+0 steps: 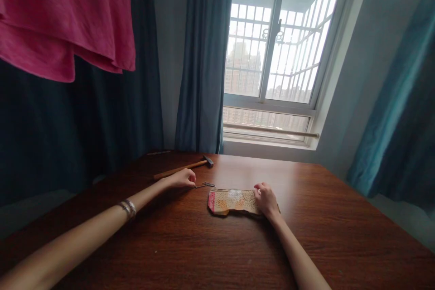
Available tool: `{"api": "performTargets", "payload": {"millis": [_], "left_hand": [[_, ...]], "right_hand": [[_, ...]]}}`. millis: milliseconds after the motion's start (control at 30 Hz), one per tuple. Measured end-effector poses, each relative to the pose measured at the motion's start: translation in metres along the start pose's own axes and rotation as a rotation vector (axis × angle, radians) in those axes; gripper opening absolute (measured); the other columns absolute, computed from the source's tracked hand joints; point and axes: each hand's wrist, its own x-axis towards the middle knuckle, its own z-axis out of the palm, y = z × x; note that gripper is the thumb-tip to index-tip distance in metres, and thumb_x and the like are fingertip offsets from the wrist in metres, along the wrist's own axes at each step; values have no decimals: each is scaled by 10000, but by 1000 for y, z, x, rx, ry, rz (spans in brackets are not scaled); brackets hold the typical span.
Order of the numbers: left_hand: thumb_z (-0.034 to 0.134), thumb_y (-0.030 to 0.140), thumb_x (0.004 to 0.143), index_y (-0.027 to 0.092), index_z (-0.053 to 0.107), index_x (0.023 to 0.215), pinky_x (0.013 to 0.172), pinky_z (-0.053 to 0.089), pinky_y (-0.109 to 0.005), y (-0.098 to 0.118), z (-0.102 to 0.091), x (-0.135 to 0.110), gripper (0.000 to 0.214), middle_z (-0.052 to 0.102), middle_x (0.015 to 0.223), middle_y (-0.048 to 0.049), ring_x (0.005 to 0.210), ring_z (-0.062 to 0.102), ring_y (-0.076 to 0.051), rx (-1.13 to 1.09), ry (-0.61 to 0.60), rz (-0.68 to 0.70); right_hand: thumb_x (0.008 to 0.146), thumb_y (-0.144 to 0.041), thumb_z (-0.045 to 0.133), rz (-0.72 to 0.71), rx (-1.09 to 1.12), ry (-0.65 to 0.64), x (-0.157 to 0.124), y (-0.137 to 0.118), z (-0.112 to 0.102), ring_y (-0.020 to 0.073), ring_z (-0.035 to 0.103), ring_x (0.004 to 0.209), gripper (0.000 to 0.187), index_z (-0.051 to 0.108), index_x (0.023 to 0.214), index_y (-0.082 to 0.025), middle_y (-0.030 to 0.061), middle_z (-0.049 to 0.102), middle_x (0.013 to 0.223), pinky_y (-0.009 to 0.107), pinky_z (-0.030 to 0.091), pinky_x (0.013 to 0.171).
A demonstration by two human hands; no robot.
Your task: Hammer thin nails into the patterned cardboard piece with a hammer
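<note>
On the brown table (204, 249), the left hand (183, 178) is bunching fingertips at some nails (209, 184); the half-curled right hand (266, 199) is resting on the nearer, patterned board (222, 205), right end, ideally steadying it; neither hold is showing clearly.

Slab (238, 201) under the right hand (266, 199): cream, peppered with dark dots, orange-mottled, a whitish patch midway, pink band at the end toward the left hand (185, 178). Hammer (186, 167) beyond the left hand: brown handle, dark grey head. Beneath both hands, the surface (163, 253) reddish-brown with dark wood grain.
</note>
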Motion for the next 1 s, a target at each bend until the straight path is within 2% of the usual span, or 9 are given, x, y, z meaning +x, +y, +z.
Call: {"api": "performTargets", "payload": {"millis": [133, 400, 567, 700, 767, 867, 1000], "left_hand": [[545, 311, 657, 169, 672, 725, 643, 403, -213, 5, 5, 2, 203, 655, 757, -23, 700, 576, -151, 119, 38, 1], [543, 257, 647, 185, 643, 700, 640, 400, -233, 15, 8, 6, 134, 654, 785, -33, 736, 590, -181, 222, 81, -102], [522, 324, 691, 170, 636, 745, 650, 409, -228, 33, 8, 17, 199, 653, 769, -28, 718, 590, -162, 47, 219, -88], [439, 366, 754, 126, 609, 816, 552, 414, -237, 51, 21, 31, 300, 640, 687, -34, 563, 569, -140, -222, 246, -54], [446, 352, 749, 121, 603, 795, 557, 414, -238, 56, 29, 36, 283, 641, 690, -41, 579, 571, -143, -230, 268, -39], [497, 325, 719, 132, 608, 763, 631, 415, -235, 54, 37, 38, 227, 651, 745, -48, 682, 584, -154, -124, 281, -11], [505, 337, 733, 145, 625, 807, 660, 404, -235, 39, 36, 34, 237, 659, 793, -45, 722, 586, -159, -42, 211, -45]], "right_hand": [[827, -232, 446, -2, 15, -25, -1, -1, 0, 136, 586, 763, 205, 633, 905, -199, 61, 591, 904, 225, 412, 704], [834, -249, 436, -11, 29, -49, -6, -7, -4, 132, 574, 771, 209, 636, 877, -206, 61, 584, 919, 223, 404, 698], [837, -271, 422, -12, 36, -51, -8, -6, -4, 139, 569, 795, 225, 635, 871, -207, 64, 580, 929, 231, 400, 706], [836, -280, 418, -13, 34, -50, -8, -5, -4, 143, 566, 808, 230, 634, 877, -211, 63, 578, 931, 235, 399, 710], [832, -275, 423, -11, 29, -49, -8, -4, -2, 146, 566, 812, 227, 637, 879, -214, 63, 580, 925, 236, 399, 708], [820, -257, 439, -15, 18, -46, -6, -4, 0, 151, 564, 821, 214, 645, 858, -215, 61, 587, 892, 238, 398, 728], [815, -245, 437, -35, 12, -34, -5, -4, 1, 155, 560, 826, 214, 647, 844, -214, 62, 590, 881, 240, 393, 754]]}}
